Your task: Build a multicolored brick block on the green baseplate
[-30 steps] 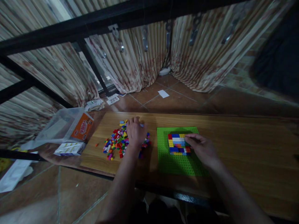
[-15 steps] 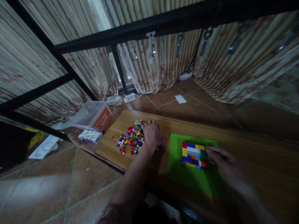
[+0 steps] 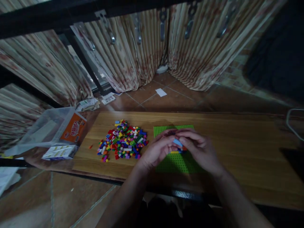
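Note:
My left hand (image 3: 159, 149) and my right hand (image 3: 200, 148) meet above the green baseplate (image 3: 174, 166). Between their fingertips is a light blue toy brick (image 3: 177, 142), which the fingers of both hands close on. Beneath them, a patch of joined colored bricks (image 3: 175, 152) sits on the baseplate, mostly covered by my hands; its yellow and blue front edge shows. To the left of my left hand lies a loose pile of small multicolored bricks (image 3: 125, 141) on the wooden tabletop.
A clear plastic box (image 3: 51, 126) with an orange label lies at the table's left end, beside a small white and yellow box (image 3: 60, 152). One orange brick (image 3: 90, 147) lies apart from the pile. Striped curtains (image 3: 133, 57) hang behind, and a white card (image 3: 161, 92) is on the floor.
My left hand has moved from the brick pile to the right, joining my right hand above the baseplate. A light blue brick now shows between them. The camera view has turned right.

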`<state>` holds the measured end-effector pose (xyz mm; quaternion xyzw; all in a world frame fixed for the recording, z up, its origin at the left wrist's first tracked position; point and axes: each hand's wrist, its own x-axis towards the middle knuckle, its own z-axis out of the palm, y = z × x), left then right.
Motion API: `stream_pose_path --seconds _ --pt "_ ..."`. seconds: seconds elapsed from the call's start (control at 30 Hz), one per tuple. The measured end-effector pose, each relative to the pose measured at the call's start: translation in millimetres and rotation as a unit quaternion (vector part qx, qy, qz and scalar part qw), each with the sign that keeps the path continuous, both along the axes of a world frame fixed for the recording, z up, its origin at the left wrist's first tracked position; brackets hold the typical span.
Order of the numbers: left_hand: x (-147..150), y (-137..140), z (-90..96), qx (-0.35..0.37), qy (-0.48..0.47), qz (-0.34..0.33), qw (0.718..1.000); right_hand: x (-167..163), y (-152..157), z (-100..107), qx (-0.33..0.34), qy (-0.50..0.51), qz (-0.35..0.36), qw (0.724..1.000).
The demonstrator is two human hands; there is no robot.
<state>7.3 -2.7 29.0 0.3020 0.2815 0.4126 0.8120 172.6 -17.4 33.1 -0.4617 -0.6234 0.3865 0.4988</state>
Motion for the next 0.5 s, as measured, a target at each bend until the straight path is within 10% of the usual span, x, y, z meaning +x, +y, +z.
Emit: stream_pose_path --seconds 0.27,0.5 --pt "0.5 2.7 1.0 -0.002 0.013 0.013 1.000 2.4 -2.4 5.7 0.007 -0.041 0.039 0.998" --pt "-14.3 16.4 0.2 0.032 0.187 0.134 0.973 27.6 6.5 -5.4 0.014 -0.082 -0.089 0.993"
